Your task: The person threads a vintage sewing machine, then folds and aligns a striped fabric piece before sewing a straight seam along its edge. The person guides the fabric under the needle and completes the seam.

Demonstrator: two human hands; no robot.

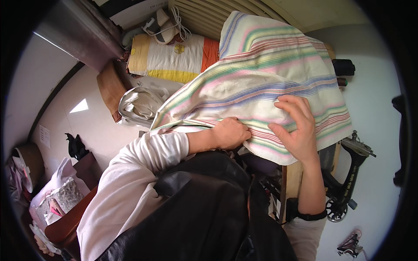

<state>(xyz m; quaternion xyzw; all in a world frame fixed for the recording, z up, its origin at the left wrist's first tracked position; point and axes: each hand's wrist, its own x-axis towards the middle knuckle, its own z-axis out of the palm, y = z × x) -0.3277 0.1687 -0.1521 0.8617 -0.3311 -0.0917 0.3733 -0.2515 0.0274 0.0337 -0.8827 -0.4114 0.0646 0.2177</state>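
Striped cloth [278, 69] lies spread in front of me, cream with bands of blue, green, pink, red and yellow, rising in soft folds toward its far end. My left hand [230, 132] rests on its near edge, the fingers curled under almost into a fist; their tips are hidden, so I cannot tell whether they pinch the fabric. My right hand [298, 126] is over the cloth's right part, about half open, thumb set apart from the bent fingers, with nothing in its grasp. I cannot tell whether its fingertips touch the fabric. A dark band [311, 215] circles my right wrist, and a black apron [196, 209] covers my front.

Just right of the cloth's near right corner is a black sewing machine [350, 174], its handwheel low and toward me. Two spools of thread, a large black one [344, 67] and a smaller dark one [342, 81], sit beside the cloth's far right edge. Beyond the cloth to the left lies a folded quilt [167, 58] in white, yellow and orange, with a coiled white cord [179, 26] at its far side. Nearer, a white bag [141, 106] sits beside the cloth's left edge.
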